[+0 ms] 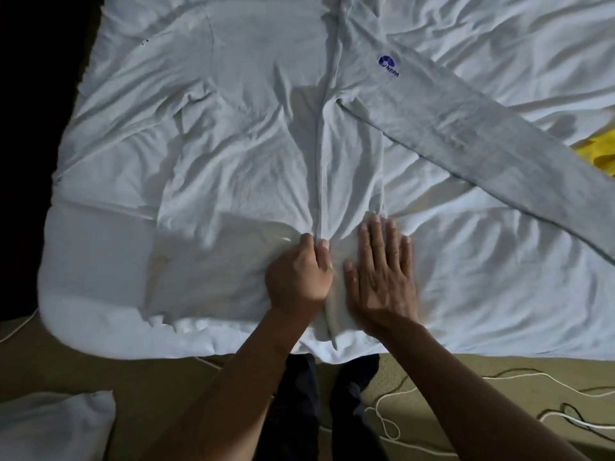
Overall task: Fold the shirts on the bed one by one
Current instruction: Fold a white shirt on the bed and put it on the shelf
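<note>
Item inspected: one pale grey long-sleeved shirt (352,154), lying on the bed (100,261), with a blue logo (387,65) on its chest. We take this logo as our reference.

Position: the shirt body runs from beyond the logo down to our side of it, ending under both hands at the bed's near edge. One sleeve (482,138) leaves from just beside the logo and stretches right and toward us. A yellow cloth (595,151) lies right of the logo, past that sleeve.

Orientation: we judge the long axis to run near to far, hem toward us and collar end away, past the logo. The collar itself is not clearly seen.

Hands: the left hand (299,274), well nearer us than the logo, has its fingers curled and pinches a raised ridge of cloth. The right hand (382,277), just beside it, lies flat with fingers straight and spread, pressing the fabric down.

Handling, in our judgement: light, limp knit that creases readily and drags the sheet with it. We would take it at the hem corners or shoulder seams, pinning one side flat while drawing the other over.
</note>
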Motion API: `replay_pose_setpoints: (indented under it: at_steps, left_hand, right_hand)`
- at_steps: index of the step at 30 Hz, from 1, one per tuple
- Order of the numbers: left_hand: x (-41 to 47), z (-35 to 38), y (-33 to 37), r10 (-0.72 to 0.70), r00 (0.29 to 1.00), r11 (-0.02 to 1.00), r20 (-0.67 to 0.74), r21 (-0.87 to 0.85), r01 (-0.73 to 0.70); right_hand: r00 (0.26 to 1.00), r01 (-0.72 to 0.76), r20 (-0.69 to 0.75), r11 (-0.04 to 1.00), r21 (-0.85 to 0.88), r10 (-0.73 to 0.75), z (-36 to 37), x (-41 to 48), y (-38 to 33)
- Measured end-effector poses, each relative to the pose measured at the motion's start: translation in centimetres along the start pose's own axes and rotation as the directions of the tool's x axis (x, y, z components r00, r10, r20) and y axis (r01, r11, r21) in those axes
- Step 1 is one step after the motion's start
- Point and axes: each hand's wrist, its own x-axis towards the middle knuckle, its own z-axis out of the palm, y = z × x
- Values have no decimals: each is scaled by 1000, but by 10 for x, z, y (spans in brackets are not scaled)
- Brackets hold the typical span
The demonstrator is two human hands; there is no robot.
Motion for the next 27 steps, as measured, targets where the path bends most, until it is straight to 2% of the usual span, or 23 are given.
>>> replay_pose_setpoints:
  at_steps: [4, 10, 13, 17, 19, 22, 25, 27]
  left_hand:
    - [22, -9, -12, 95, 992, 995, -82, 2, -95]
    - [114, -40, -55, 50, 952, 999, -301, 6, -50]
    - [173, -52, -89, -54, 941, 998, -334, -54, 39]
    - [243, -71, -126, -235, 939, 971, -252, -22, 237]
    - [270, -78, -135, -323, 933, 946, -158, -39, 321]
    - [293, -82, -137, -473, 880, 870, -43, -182, 458]
    - [298, -79, -137, -537, 843, 810, 20, -266, 523]
    - [297, -77, -136, -559, 828, 783, 34, -306, 541]
  right_hand:
    - [1000, -18, -17, 1000, 25, 18, -14, 13, -9]
    - [993, 98, -61, 995, -17, -99, -33, 109, -63]
    - [992, 116, -60, 993, 2, -115, -34, 177, -110]
    - [985, 157, -64, 988, -6, -158, -34, 258, -168]
    - [982, 178, -49, 984, -31, -180, -29, 297, -190]
    - [981, 186, -39, 982, -43, -188, -22, 351, -214]
    - [975, 198, -103, 980, 0, -197, -18, 400, -233]
    - [980, 179, -93, 982, 57, -173, -18, 430, -244]
